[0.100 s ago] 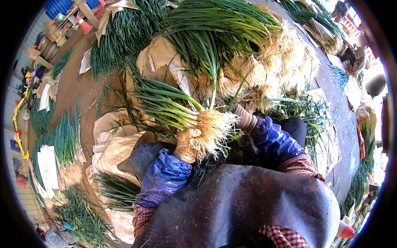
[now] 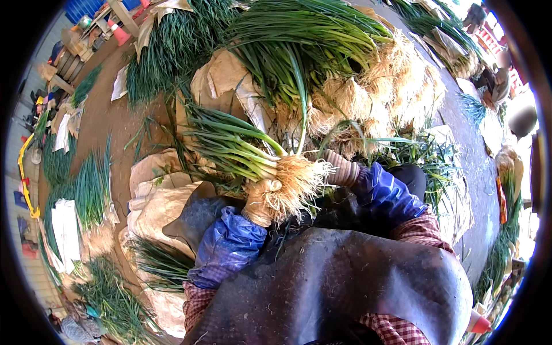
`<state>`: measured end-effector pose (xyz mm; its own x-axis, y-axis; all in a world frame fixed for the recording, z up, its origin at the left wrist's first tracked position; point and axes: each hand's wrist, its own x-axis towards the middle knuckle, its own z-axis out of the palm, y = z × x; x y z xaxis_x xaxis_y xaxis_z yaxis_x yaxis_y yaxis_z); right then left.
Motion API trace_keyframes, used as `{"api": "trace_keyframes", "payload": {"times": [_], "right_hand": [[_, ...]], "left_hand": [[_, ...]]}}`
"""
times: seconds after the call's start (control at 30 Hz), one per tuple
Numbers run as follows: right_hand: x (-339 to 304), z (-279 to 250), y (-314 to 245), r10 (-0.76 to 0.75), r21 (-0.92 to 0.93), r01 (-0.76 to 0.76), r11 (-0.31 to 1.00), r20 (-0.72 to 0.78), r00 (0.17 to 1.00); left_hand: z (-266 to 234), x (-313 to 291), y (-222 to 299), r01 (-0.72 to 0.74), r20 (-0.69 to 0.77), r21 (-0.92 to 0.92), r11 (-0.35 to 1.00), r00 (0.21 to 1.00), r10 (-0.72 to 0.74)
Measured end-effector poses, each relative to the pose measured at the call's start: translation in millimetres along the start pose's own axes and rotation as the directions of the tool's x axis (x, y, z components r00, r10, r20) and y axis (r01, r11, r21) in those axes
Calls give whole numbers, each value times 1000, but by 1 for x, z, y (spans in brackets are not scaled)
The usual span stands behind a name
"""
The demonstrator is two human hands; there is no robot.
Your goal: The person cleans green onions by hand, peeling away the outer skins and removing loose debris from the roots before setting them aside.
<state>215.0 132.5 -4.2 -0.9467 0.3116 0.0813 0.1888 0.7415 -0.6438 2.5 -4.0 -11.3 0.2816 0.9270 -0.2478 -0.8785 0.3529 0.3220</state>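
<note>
My left hand (image 2: 261, 200), in a beige work glove, is closed around a bunch of green onions (image 2: 253, 156) at its root end. The pale, stringy roots (image 2: 302, 175) spill over toward the right, and the green tops point to the upper left. One green onion stalk (image 2: 303, 123) stands up from the bunch toward the heap behind. Just right of the roots, my gloved right hand (image 2: 342, 168) is closed with a bent green onion leaf (image 2: 339, 126) rising from it. Its fingertips are partly hidden.
A big heap of green onions (image 2: 322, 40) lies ahead, its roots to the right. Brown paper sacks (image 2: 158, 198) lie at left, and loose leaves (image 2: 417, 152) at right. A dark apron (image 2: 333, 282) covers my lap. More bundles (image 2: 92, 190) and a traffic cone (image 2: 118, 33) stand farther off.
My right hand has shifted slightly right and down. The leaf rising from it was straight and is now bent over. The upright stalk leans a little more to the right. My left hand stays put.
</note>
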Motion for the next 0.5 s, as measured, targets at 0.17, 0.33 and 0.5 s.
{"api": "trace_keyframes", "payload": {"times": [0.17,0.33,0.5], "right_hand": [[-3,13,-27,-37,167,40,985,-23,999],[-28,44,-15,379,-286,-291,913,327,866],[21,-6,-21,117,276,-29,961,-307,944]], "left_hand": [[21,-5,2,-40,83,4,999,996,40],[32,-11,14,-9,133,-238,971,990,42],[16,-9,11,6,80,-155,988,997,7]]}}
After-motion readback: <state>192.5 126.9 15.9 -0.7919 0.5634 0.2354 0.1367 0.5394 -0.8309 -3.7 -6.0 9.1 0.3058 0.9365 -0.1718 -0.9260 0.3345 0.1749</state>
